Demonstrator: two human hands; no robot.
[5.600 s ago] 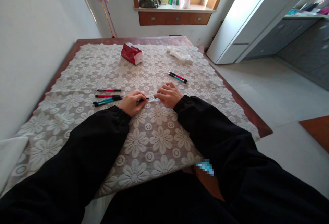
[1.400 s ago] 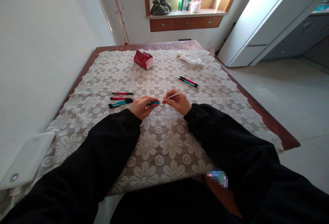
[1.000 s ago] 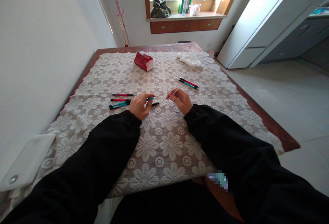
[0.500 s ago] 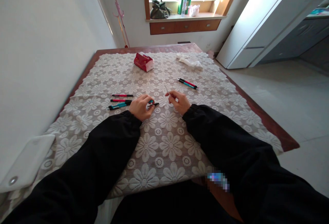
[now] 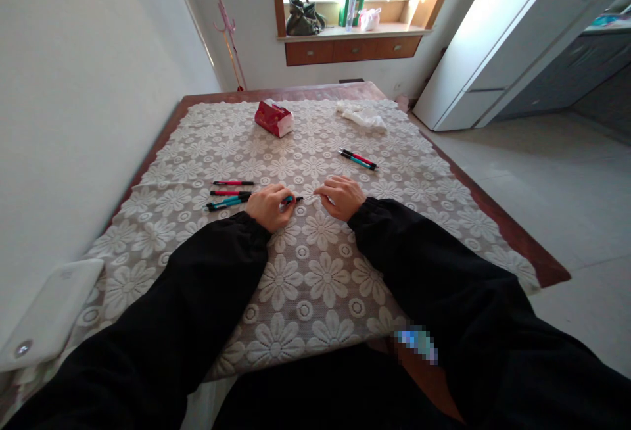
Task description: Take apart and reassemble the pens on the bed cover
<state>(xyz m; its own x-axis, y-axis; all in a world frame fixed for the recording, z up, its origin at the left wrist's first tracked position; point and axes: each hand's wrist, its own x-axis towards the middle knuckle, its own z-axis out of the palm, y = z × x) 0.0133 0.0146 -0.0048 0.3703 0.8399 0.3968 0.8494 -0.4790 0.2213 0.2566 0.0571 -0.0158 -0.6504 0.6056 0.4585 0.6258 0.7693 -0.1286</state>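
Hands have come closer together and lower than half a second ago: the right hand (image 5: 339, 196), which then held a thin white refill tilted up above the cloth, is now down near the lace tablecloth (image 5: 315, 272) with its fingers curled, and the refill can no longer be made out, so whether that hand still pinches it cannot be told. The left hand (image 5: 269, 206) stays almost where it was, fingers closed around a teal and black pen (image 5: 292, 199), whose dark tip pokes out to the right toward the other hand, with a small gap between the two hands. That pen lies low, just over the cloth at the middle of the table (image 5: 503, 236). Just left of the left hand rest three more pens (image 5: 229, 192), roughly parallel, one red, one red and black, one teal. Beyond the right hand lie two pens (image 5: 358, 159) side by side, well apart from both hands. A red tissue pack (image 5: 273, 118) and a crumpled white cloth (image 5: 359, 114) sit at the far end.
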